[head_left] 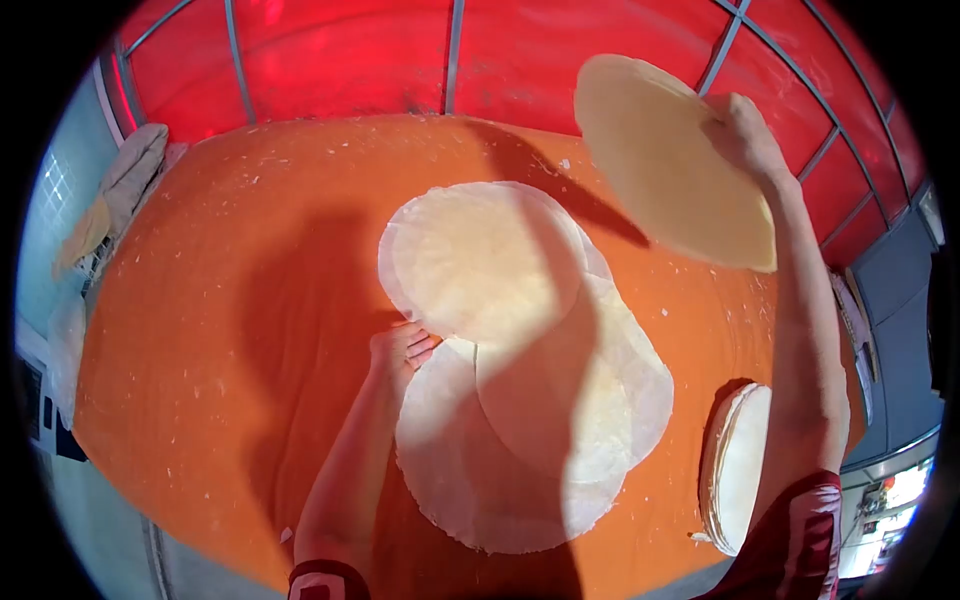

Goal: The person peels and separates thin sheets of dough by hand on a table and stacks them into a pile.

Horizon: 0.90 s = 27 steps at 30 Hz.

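Several thin, round, pale dough sheets (520, 400) lie overlapping in the middle of the orange cloth. The uppermost sheet (470, 260) sits toward the far side, partly in shadow. At its lower left edge, my left hand (405, 346) rests with its fingers stretched out, touching or just beside the sheets. My right hand (742, 135), raised at the far right, grips the edge of a large tan dough round (670, 165). That round hangs tilted above the cloth; I cannot tell whether it is one sheet or several layers.
A stack of round sheets (738, 470) lies near the right edge of the orange cloth (180, 380). Red panels (340, 60) in a metal frame stand behind the table. A grey cloth (135, 170) is bunched at the left edge. Loose flakes dot the surface.
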Tool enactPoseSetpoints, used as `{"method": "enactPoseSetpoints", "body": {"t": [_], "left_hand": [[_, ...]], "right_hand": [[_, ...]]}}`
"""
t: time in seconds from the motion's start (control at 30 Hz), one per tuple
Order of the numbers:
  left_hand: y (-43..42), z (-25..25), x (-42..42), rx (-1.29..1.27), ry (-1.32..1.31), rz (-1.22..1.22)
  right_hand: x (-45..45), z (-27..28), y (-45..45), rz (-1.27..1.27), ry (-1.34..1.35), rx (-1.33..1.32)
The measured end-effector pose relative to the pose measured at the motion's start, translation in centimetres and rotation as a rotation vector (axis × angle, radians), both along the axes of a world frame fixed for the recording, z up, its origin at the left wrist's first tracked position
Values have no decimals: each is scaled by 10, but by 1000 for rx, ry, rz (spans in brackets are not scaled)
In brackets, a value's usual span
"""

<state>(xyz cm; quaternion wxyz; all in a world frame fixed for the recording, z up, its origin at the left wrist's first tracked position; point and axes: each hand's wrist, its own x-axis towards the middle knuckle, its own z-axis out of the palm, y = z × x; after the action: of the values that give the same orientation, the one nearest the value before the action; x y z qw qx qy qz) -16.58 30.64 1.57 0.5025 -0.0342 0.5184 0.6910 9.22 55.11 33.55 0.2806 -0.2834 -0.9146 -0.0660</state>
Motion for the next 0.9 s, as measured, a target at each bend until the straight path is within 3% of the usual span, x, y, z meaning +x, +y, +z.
{"method": "enactPoseSetpoints", "body": {"t": [0.03,0.1,0.17,0.27,0.33,0.43,0.47,0.53,0.57,0.63,0.73,0.77,0.8,0.9], "left_hand": [[3,5,-3,-93,-5,-36],[12,-9,-16,-151,59,-90],[19,-16,-24,-258,118,-152],[22,-21,-31,-306,220,-164],[25,-19,-28,-303,250,-135],[37,-40,-28,-286,754,158],[38,-49,-29,-290,744,157],[35,-18,-24,5,327,208],[35,-12,-29,9,325,210],[33,-6,-43,-244,286,-153],[42,-12,-53,-258,359,-260],[46,-18,-55,-261,360,-263],[51,-20,-56,-83,328,-218],[55,-11,-50,266,267,-224]], "right_hand": [[-20,-2,-12,0,-66,221],[-54,-39,-17,29,-101,351],[-95,-87,-68,-60,-243,275],[-139,-228,-67,159,-307,64],[-151,-273,-90,189,-451,-132],[-153,-279,-87,196,-389,-153],[-150,-279,-89,198,-400,-156],[-143,-267,-99,192,-335,-54],[-144,-269,-104,191,-372,-112],[-145,-281,-117,199,-351,-120],[-142,-306,-123,209,-403,-185],[-140,-313,-123,267,-225,-132],[-138,-316,-126,321,-50,-80],[-137,-317,-130,252,-62,-129]]}}
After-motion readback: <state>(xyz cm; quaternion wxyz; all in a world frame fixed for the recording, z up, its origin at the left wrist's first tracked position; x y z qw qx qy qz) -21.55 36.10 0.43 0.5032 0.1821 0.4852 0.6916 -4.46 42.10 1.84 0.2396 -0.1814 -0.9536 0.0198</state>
